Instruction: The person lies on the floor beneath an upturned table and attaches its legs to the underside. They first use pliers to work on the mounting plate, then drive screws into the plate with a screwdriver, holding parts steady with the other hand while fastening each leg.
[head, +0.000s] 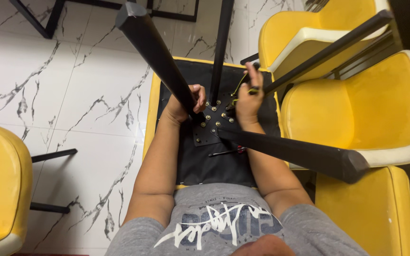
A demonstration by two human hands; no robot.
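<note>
Black tapered chair leg (160, 59) is gripped near its base by the left hand (186, 105), fingers wrapped tight; a thin green-handled tool (241, 86) is pinched by the right hand (248, 102). Both are held over the bolted metal plate (212, 124) of an upturned yellow chair (152, 111). Open marble floor (67, 95) is left at nine o'clock, while yellow seats (357, 104) are crowded against the three o'clock edge.

the left hand (186, 106) hides the base of the near black leg (155, 52), the tool in the right hand (248, 102) is too small to identify, and the yellow chairs (357, 109) run off the frame's edges.
</note>
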